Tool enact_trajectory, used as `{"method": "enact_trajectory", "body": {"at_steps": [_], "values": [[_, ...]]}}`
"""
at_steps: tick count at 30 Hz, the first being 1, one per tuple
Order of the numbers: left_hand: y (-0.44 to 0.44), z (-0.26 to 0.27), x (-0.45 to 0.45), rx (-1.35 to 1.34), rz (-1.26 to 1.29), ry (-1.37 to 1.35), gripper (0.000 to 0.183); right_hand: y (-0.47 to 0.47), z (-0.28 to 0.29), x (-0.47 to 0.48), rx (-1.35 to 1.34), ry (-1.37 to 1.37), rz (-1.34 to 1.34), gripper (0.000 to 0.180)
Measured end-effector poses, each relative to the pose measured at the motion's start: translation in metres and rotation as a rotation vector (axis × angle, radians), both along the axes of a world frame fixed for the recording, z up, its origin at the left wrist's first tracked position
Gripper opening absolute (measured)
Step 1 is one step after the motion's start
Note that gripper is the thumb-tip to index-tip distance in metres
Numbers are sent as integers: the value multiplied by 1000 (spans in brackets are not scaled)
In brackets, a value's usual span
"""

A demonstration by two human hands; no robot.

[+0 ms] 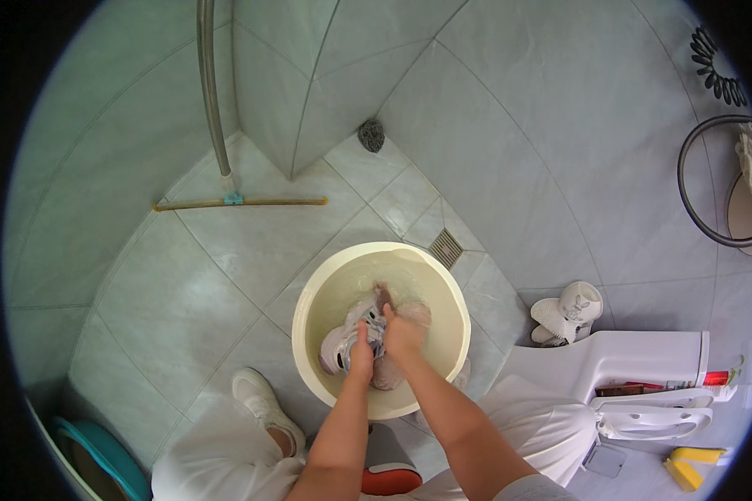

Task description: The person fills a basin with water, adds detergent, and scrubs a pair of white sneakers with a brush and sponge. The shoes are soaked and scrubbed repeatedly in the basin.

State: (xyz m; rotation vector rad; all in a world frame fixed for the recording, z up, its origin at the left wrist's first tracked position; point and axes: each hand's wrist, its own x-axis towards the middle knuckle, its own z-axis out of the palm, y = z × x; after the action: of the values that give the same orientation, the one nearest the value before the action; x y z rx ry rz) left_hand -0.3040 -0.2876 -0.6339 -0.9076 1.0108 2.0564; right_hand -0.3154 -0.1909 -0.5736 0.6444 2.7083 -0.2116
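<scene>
A round cream plastic basin (307, 300) stands on the tiled floor in front of me, with clear water in it. Inside lies a wet, pale pink and white cloth (337, 346) with grey and dark patches, parts of it bulging in the water. What kind of cloth item it is, I cannot tell. My left hand (361, 356) grips its middle, thumb on top. Close beside it, my right hand (403, 335) holds the same cloth, thumb pointing to a brownish part at the top. The fingers of both hands are partly hidden underneath.
A floor squeegee (263, 201) leans near the left wall. A drain grate (445, 248) lies beyond the basin, and a dark scrubber (371, 135) sits in the corner. White brushes and a cup (580, 302) are at right, beside a white plastic unit (564, 363). A teal basin (103, 457) stands lower left.
</scene>
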Motion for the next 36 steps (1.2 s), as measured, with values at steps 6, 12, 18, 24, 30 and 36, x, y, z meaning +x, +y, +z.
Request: {"method": "enact_trajectory", "body": {"at_steps": [6,12,18,24,30,36], "values": [[-25,-12,2,-75,-25,-49,75,-41,23,24,-86,-40,178,47],[-1,-12,6,-276,-128,101,72,21,-16,3,-41,64,-160,42],[-26,-22,-21,491,416,-286,49,-64,38,50,-195,-13,15,50],[-3,12,-18,434,376,-157,46,-29,17,27,-72,152,40,52],[-28,1,-33,494,305,-98,47,-89,52,45,-196,77,90,52],[23,-7,-8,227,216,-35,58,-9,10,15,-5,173,-122,49]]}}
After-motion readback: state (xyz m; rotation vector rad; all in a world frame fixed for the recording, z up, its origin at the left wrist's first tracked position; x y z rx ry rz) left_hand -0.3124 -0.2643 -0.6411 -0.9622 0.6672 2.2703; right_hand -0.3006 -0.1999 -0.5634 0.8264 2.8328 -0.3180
